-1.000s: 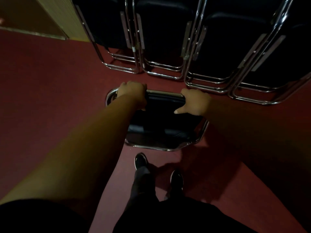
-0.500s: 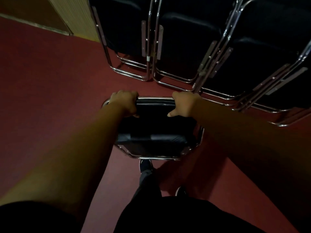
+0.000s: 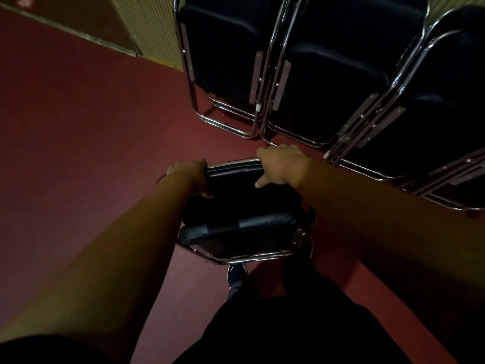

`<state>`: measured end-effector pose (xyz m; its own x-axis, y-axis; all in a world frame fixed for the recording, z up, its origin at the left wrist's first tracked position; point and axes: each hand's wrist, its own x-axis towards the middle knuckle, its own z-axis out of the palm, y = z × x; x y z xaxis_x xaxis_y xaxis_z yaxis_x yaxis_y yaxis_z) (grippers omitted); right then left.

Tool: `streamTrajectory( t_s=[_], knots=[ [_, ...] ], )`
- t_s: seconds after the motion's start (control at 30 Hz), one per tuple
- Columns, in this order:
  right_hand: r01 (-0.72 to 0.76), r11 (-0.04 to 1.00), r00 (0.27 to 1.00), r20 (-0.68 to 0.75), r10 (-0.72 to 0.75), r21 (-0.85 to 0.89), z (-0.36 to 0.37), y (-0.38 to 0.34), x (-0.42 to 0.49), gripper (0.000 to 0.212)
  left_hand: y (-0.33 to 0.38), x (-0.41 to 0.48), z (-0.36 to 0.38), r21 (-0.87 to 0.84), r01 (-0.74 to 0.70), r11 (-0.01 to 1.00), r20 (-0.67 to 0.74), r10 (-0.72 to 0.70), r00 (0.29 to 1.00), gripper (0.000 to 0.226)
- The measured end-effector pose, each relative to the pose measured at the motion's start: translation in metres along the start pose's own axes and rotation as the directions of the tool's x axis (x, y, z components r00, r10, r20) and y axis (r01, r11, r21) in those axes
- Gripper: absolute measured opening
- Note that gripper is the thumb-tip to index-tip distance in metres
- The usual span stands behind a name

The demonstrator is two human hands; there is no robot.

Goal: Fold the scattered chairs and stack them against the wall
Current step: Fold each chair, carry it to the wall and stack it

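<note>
A folded black chair (image 3: 244, 219) with a chrome frame stands upright in front of me on the red floor. My left hand (image 3: 190, 170) grips the left end of its top bar. My right hand (image 3: 282, 164) grips the right end of the same bar, thumb pointing down over the black backrest. Just beyond, several folded black chairs (image 3: 322, 74) with chrome frames lean in a row against the wall, their bottom rails on the floor.
The red floor (image 3: 91, 127) stretches open to the left. A ribbed beige wall panel (image 3: 149, 30) and a brown baseboard strip lie at the upper left. My shoe (image 3: 237, 274) and dark trousers are right behind the held chair.
The held chair and I have moved closer to the leaning row and slightly right. Both hands keep their grip on the top bar.
</note>
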<state>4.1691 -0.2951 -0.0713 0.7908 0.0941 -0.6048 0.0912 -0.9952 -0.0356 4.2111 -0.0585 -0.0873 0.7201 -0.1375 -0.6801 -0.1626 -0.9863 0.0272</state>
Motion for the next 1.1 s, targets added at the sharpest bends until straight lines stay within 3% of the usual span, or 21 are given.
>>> streamTrajectory(
  t_s=[0.3, 0.53, 0.7, 0.83, 1.1],
  knots=[
    [0.08, 0.994, 0.994, 0.063, -0.084, 0.071, 0.006, 0.125, 0.047, 0.079, 0.109, 0.051, -0.033, 0.09, 0.029, 0.995, 0.06, -0.035, 0.998, 0.084],
    [0.09, 0.957, 0.977, 0.161, -0.138, 0.277, -0.021, 0.269, 0.07, 0.093, 0.246, 0.117, -0.117, 0.224, 0.005, 0.975, 0.202, -0.051, 0.978, 0.089],
    [0.031, 0.922, 0.99, 0.115, -0.081, 0.387, -0.052, 0.351, 0.084, 0.089, 0.326, 0.161, -0.177, 0.312, -0.039, 0.949, 0.136, -0.004, 0.991, 0.083],
    [-0.007, 0.91, 0.997, 0.077, -0.027, 0.415, -0.07, 0.404, 0.094, 0.102, 0.384, 0.189, -0.224, 0.422, -0.081, 0.903, 0.088, 0.048, 0.995, 0.085],
    [-0.094, 0.878, 0.994, -0.007, 0.11, 0.469, -0.111, 0.474, 0.117, 0.101, 0.454, 0.235, -0.296, 0.485, -0.134, 0.864, 0.055, 0.123, 0.991, 0.101]
  ],
)
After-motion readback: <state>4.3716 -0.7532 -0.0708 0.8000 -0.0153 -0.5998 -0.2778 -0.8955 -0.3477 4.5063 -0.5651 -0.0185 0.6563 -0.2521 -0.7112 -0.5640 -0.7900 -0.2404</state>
